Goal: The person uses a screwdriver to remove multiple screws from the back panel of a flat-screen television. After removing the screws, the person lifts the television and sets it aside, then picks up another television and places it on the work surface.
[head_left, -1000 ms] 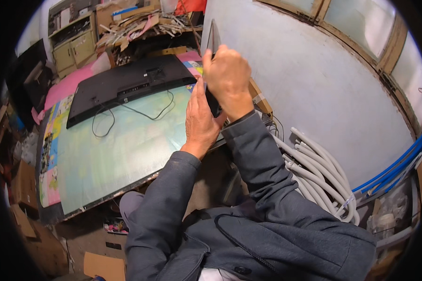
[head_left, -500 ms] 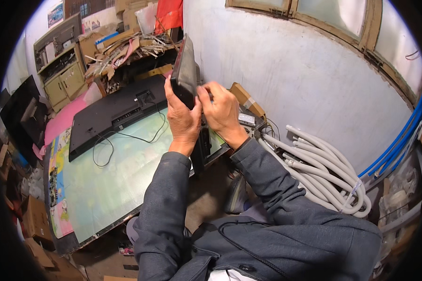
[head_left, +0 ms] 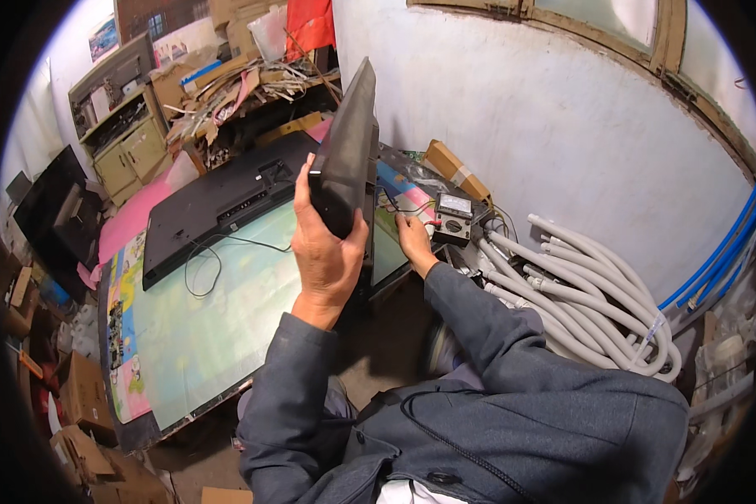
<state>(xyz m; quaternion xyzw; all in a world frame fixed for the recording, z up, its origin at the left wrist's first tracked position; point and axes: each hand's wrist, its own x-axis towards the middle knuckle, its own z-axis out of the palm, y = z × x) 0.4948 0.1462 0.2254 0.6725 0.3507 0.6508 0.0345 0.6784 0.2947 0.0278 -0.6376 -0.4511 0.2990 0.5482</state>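
Observation:
My left hand (head_left: 329, 256) grips the lower end of a black flat casing (head_left: 344, 143), shaped like a small screen and held upright, edge toward me. Thumb and fingers lie on opposite sides of it. To its right, my right hand (head_left: 415, 239) is low over the table, fingers closed; what they hold, if anything, is too small to make out. A thin dark piece and wires show just beyond the fingertips. Close beside that hand stands an analog multimeter (head_left: 454, 220) with a dial and a red plug. A large black television (head_left: 227, 206) lies face down, its cable trailing.
A pale green sheet (head_left: 202, 336) covers the table. Beyond the multimeter lies a long cardboard box (head_left: 456, 170) against the wall. Coiled grey hoses (head_left: 580, 294) sit at the right. Scrap is heaped on a shelf (head_left: 252, 92) at the back; cartons (head_left: 88, 391) stand at the left.
My right hand has come away from the black casing and moved down and right toward the multimeter. My left hand still holds the casing, which now shows more of its broad side.

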